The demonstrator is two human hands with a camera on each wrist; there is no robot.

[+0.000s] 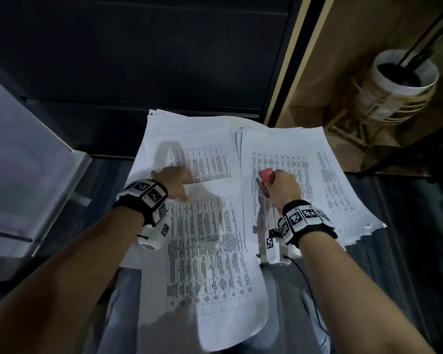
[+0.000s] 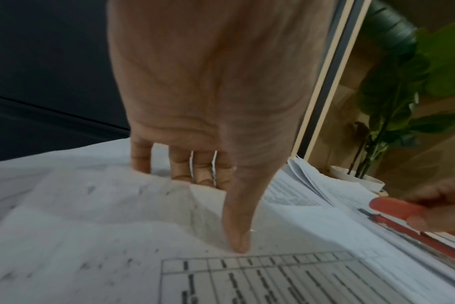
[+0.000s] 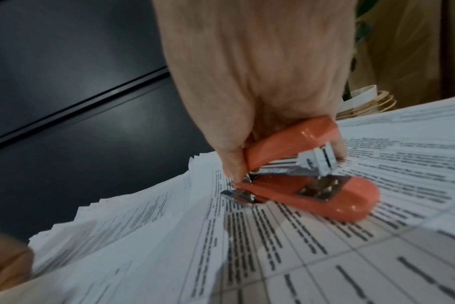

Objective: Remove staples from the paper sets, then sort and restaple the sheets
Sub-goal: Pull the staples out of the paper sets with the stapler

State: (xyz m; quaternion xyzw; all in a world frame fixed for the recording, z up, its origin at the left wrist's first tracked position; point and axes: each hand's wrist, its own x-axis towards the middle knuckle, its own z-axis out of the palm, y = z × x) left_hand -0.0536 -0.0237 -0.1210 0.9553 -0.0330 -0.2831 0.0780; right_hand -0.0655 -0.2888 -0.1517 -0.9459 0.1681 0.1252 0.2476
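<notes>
Head view looks down on my lap, where printed sheets lie spread in two groups; my left hand [image 1: 175,181] rests on the left pile [image 1: 189,139], fingers straight and slightly spread, with the thumb pressed on the near sheet [image 1: 210,251], which droops over my knees; the left wrist view shows that thumb tip [image 2: 238,244] planted just above a printed table, while the other fingers [image 2: 181,164] reach down behind a raised fold of paper; my right hand [image 1: 283,186] is curled around a red stapler [image 1: 266,176] and holds it over the right stack [image 1: 325,175], whose edges are fanned and uneven; in the right wrist view the stapler [image 3: 299,172] has its mouth parted, the metal magazine showing between the red top and the red base; its base is touching or just above the top printed page, and I cannot tell which; my thumb [image 3: 234,162] pinches its rear end; beyond the papers stands a dark cabinet front [image 1: 138,60]; to the right a white pot [image 1: 404,75] with dark soil sits in a wooden stand [image 1: 348,123]; green leaves [image 2: 392,92] rise from it.
</notes>
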